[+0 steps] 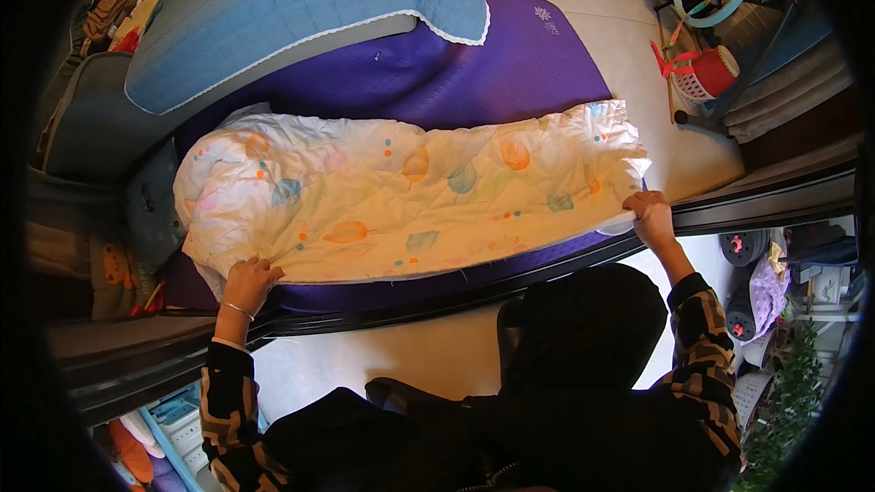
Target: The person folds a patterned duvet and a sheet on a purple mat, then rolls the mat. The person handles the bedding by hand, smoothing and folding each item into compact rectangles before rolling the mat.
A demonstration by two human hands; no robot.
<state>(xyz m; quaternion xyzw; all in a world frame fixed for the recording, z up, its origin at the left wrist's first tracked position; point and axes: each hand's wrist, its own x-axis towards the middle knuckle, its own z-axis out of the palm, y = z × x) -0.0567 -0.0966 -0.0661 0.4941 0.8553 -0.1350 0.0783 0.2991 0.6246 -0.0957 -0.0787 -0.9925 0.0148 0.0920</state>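
A pale yellow-white cloth with a leaf print (pixel 437 191) lies wrinkled along a purple mat (pixel 519 68) on the floor. My left hand (pixel 249 283), with a bracelet at the wrist, grips the cloth's near left corner. At the right, my right hand (pixel 651 215) pinches the near right corner. The near edge runs nearly straight between both hands, and loose threads hang from it. On the left the cloth is bunched and puffed; its far right corner is crumpled.
A light blue quilted cover (pixel 307 14) lies over a grey sofa beyond the mat. A dark door track (pixel 424 301) crosses in front of me. At the right stand a white basket with a red item (pixel 714 74) and dark metal legs. Dumbbells (pixel 744 246) lie nearer.
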